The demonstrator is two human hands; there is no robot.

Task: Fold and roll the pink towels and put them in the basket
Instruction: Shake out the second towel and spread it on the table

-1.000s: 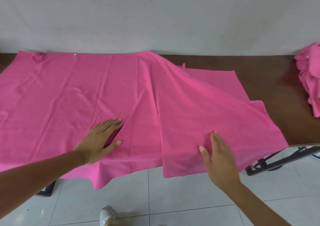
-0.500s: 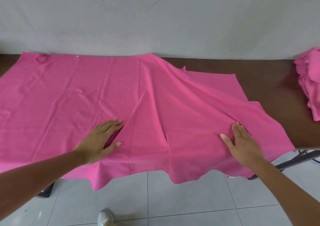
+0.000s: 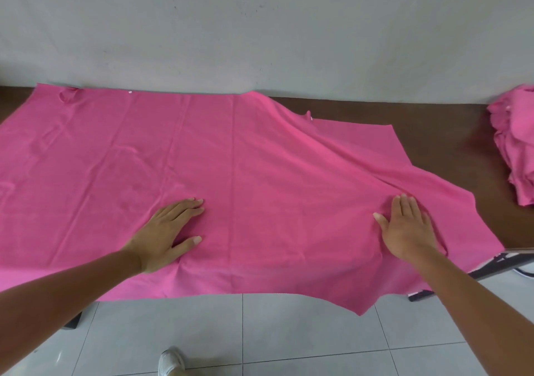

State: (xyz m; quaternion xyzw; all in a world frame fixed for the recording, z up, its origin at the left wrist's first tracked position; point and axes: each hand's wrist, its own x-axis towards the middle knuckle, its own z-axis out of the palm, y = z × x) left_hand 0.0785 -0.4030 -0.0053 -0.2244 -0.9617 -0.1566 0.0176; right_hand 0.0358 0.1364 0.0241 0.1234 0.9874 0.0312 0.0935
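Observation:
A large pink towel [image 3: 260, 156] lies spread over the brown table [image 3: 433, 118], its near edge hanging over the front. My left hand [image 3: 167, 231] presses flat on the towel left of centre, fingers straight. Towards the towel's right end, my right hand [image 3: 407, 225] lies flat on it with fingers straight, where the fabric bunches into diagonal wrinkles. The far right part of the towel is folded over itself. No basket is in view.
A heap of more pink towels [image 3: 514, 147] sits at the table's right end. A grey wall [image 3: 260, 29] stands right behind the table. Grey floor tiles [image 3: 260, 341] and my white shoe [image 3: 170, 361] show below; a metal frame [image 3: 491, 266] sticks out at the right.
My right hand slid rightwards across the towel, and the deep fold between my hands has flattened out. The left hand stayed in place, its fingers now flatter.

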